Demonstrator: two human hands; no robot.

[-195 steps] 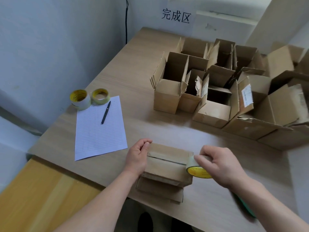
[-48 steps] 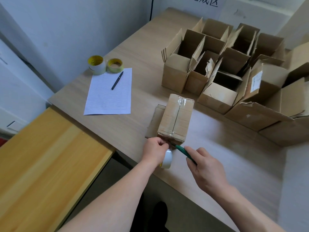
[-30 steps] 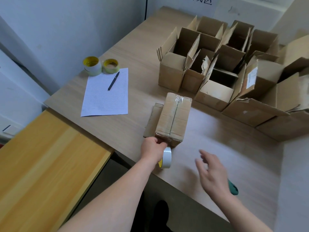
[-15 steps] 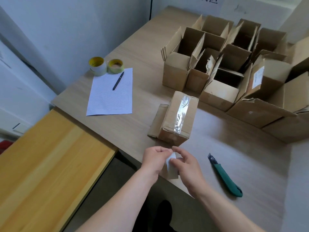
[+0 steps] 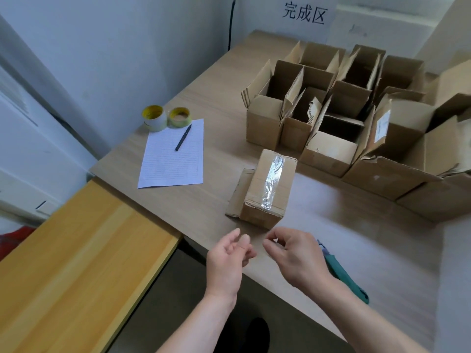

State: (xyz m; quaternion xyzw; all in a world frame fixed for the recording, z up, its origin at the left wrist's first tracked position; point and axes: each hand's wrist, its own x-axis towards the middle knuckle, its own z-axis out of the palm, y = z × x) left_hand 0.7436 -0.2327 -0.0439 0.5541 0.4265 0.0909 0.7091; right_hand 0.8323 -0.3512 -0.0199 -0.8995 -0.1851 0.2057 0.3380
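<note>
The left hand (image 5: 228, 258) hovers over the near edge of the table (image 5: 224, 110), palm turned inward, fingers loosely curled and released, with nothing in them. The right hand (image 5: 295, 256) hovers just beside it, knuckles up, thumb and forefinger drawn close together. The blur hides whether they pinch anything. Both forearms come in from the near side, and the two hands stay slightly apart.

A green knife (image 5: 344, 276) lies on the table under the right wrist, near the near edge. Just beyond the hands stands the box (image 5: 270, 189), closed, with a strip of clear tape (image 5: 272, 179) along its top seam. Its left side touches a flat piece of cardboard (image 5: 238, 192).

Toward the left edge lies a lined sheet (image 5: 173, 159) with a pen (image 5: 183, 137) on it. Two tape rolls (image 5: 154, 118) stand side by side at the sheet's far end, close to the wall (image 5: 114, 47).

A yellow wooden top (image 5: 76, 263) adjoins the table's near left corner. A black cable (image 5: 231, 21) runs down the wall at the far left corner, and a sign (image 5: 304, 13) hangs above the far edge.

Open boxes (image 5: 265, 118) crowd the far right part of the table, flaps up and insides in shadow. One of them bears a white label (image 5: 381, 126).
</note>
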